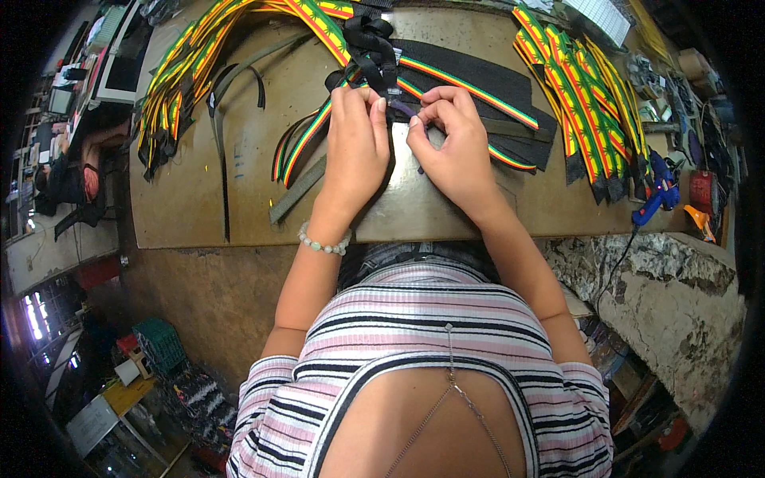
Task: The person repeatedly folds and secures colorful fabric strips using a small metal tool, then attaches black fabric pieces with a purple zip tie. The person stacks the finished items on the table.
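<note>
Between the left hand (pixel 358 139) and the right hand (pixel 451 137), a dark purplish piece (pixel 402 105) is too small and too covered to identify; the left fingertips curl partly out of sight, leaving their grip unclear. The hands also hide stretches of the striped straps (pixel 470 88) beneath them. Toward the far left of the tabletop (pixel 183 211), leaf-patterned bands (pixel 174 86) run off the picture's upper edge. Small goods (pixel 649 80) past its right edge blur together. Below its near right corner, the cord (pixel 626 253) of a blue glue gun (pixel 661 191) is lost among dim clutter (pixel 625 378).
</note>
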`<move>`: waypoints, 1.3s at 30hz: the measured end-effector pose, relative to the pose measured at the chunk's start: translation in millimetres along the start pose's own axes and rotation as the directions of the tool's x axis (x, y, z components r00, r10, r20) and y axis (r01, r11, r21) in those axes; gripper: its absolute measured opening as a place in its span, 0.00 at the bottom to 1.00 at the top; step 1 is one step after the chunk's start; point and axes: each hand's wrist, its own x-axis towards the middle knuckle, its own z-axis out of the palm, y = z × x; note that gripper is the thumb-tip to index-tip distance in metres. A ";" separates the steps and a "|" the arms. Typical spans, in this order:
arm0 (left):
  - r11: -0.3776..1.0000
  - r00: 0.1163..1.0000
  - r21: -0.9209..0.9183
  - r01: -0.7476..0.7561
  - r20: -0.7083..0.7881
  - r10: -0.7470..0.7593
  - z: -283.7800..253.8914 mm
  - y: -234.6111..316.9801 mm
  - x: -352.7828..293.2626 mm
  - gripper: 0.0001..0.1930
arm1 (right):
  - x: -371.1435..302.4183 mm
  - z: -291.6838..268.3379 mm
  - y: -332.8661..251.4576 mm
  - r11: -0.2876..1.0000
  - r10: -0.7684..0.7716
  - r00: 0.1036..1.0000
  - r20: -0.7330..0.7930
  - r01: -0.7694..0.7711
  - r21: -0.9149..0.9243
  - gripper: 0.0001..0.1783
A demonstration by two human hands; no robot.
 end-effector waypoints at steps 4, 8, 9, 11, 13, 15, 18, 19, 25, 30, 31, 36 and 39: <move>0.777 0.914 -0.547 0.312 -0.050 -0.402 -14.4 4.9 -0.5 0.12 | 1.3 0.5 1.8 0.938 0.215 0.975 -0.052 -0.191 0.287 0.07; 0.918 0.911 -0.348 0.191 0.410 -0.034 -51.0 35.8 -15.8 0.09 | 6.8 -3.3 5.8 0.823 0.334 0.943 0.000 -0.292 0.487 0.10; 0.958 0.702 -0.186 0.217 0.712 -0.021 -58.2 42.1 -19.7 0.09 | 7.0 -3.2 6.4 0.776 0.360 0.933 0.027 -0.315 0.546 0.10; 0.969 0.703 0.053 0.240 0.679 -0.211 -58.9 47.9 -22.5 0.14 | 6.0 -3.7 6.8 0.775 0.364 0.931 0.029 -0.319 0.545 0.11; 0.982 0.971 0.149 0.117 0.193 -0.145 -50.8 43.3 -20.0 0.15 | 4.9 -3.5 5.4 0.743 0.357 0.934 0.022 -0.298 0.600 0.11; 0.938 0.995 0.346 0.004 0.088 -0.037 -44.3 31.3 -14.2 0.15 | 5.3 -4.7 2.1 0.715 0.366 0.930 0.031 -0.303 0.630 0.11; 0.983 0.975 0.102 0.154 0.145 -0.168 -50.3 23.5 -10.9 0.15 | 12.4 -17.8 -4.6 0.622 0.329 0.944 0.023 -0.235 0.747 0.09; 0.963 0.947 0.038 0.268 0.171 -0.271 -58.2 26.6 -11.2 0.16 | 16.7 -27.2 -5.8 0.584 0.348 0.938 -0.008 -0.210 0.784 0.09; 0.969 0.878 -0.216 0.122 -0.432 -0.207 -152.8 17.5 17.0 0.14 | 40.3 -89.9 -0.1 0.486 0.367 0.930 -0.012 -0.180 0.855 0.10; 0.944 0.806 -0.017 0.330 -0.516 -0.291 -196.7 -75.2 20.1 0.17 | 34.4 -84.0 -1.4 0.633 0.335 0.941 0.048 -0.262 0.728 0.11; 0.883 0.774 -0.012 0.469 -0.476 -0.417 -193.3 -91.8 17.9 0.19 | 34.5 -80.1 -3.8 0.647 0.314 0.948 0.050 -0.252 0.719 0.12; 0.863 0.886 0.405 0.302 -0.453 -0.098 -140.2 -74.1 18.9 0.15 | 41.7 -46.3 -13.0 0.823 0.266 0.954 0.142 -0.301 0.482 0.11; 0.990 0.968 0.125 0.070 -0.247 -0.037 -77.9 -14.6 21.0 0.12 | 45.4 -28.6 -12.5 0.942 0.222 0.952 0.211 -0.265 0.204 0.10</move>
